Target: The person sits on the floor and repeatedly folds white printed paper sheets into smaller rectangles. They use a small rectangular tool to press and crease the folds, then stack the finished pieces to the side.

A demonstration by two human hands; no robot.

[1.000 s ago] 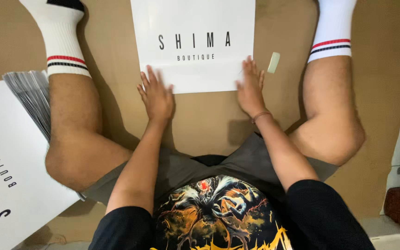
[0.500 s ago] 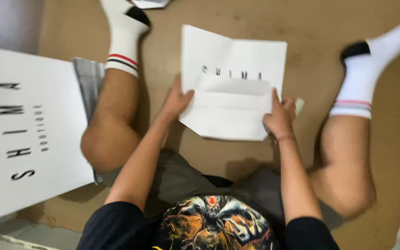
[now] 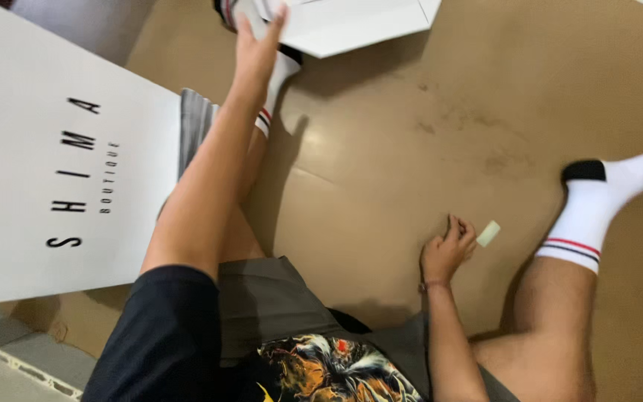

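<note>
Left hand: the left hand (image 3: 256, 36) is stretched far out to the top edge of the view, fingers spread flat against the white folded sheet (image 3: 351, 26); its grip is wide open and laid on the sheet's near edge, closed around nothing.
Right hand: the right hand (image 3: 448, 251) rests on the cardboard floor (image 3: 381, 164) with fingers loosely curled; its grip is part closed and holds nothing, the fingertips just beside the small pale tab (image 3: 488, 234), and whether they touch it I cannot tell.
White folded sheet: at the top of the view, partly cut off by the frame, its pointed lower corner hanging over the left sock (image 3: 277, 74).
Large white sheets: a stack of large white sheets (image 3: 46, 171) fills the left side, its right edge near the left arm, with grey layered edges (image 3: 193, 123) showing at its far corner.
Open room: the middle of the cardboard floor, between the two legs, is bare brown board, stained in spots.
Right sock: the right sock (image 3: 597, 205) points toward the right edge.
Count: two hands, two white socks with striped bands, one folded sheet, one stack, one tab.
</note>
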